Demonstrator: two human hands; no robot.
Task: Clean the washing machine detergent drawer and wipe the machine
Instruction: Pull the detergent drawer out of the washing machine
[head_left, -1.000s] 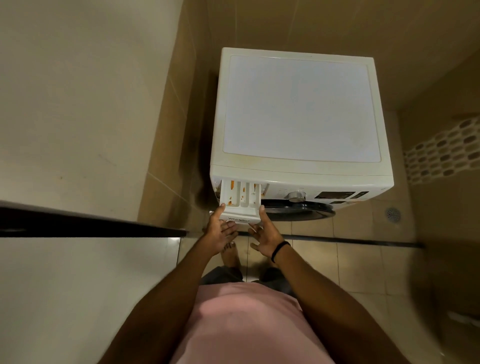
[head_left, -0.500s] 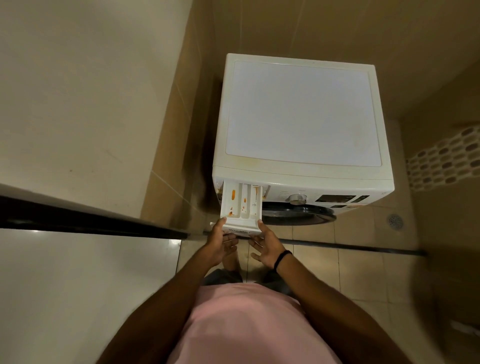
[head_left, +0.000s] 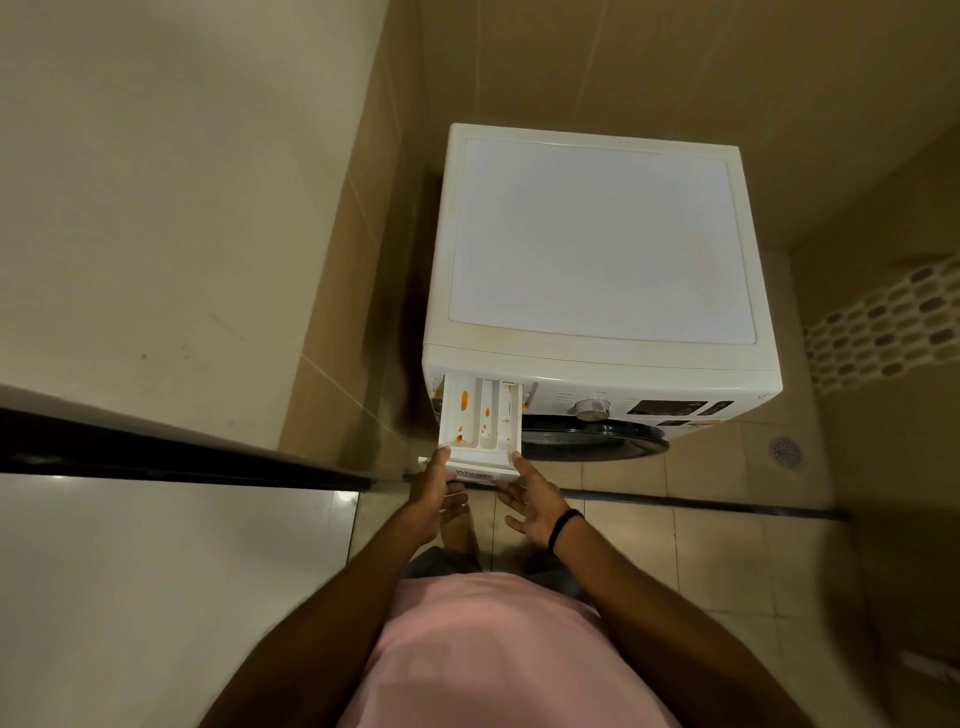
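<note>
A white front-loading washing machine (head_left: 597, 244) stands against the tiled back wall. Its detergent drawer (head_left: 480, 421) is pulled far out at the front left, showing three compartments with orange stains. My left hand (head_left: 434, 493) grips the drawer's front panel at the left corner, thumb on top. My right hand (head_left: 530, 501), with a black wristband, holds the right corner, thumb on the rim and fingers spread under the panel. The dark round door (head_left: 587, 441) and a silver dial (head_left: 591, 409) sit to the right of the drawer.
A wall with a dark ledge (head_left: 182, 452) runs close on my left. A dark threshold strip (head_left: 701, 506) crosses the tiled floor in front of the machine. A floor drain (head_left: 785, 451) lies at the right. My bare foot (head_left: 460, 530) stands under the drawer.
The drawer has slid further out of the machine towards me, with both hands staying on its front panel. More of the stained compartments shows.
</note>
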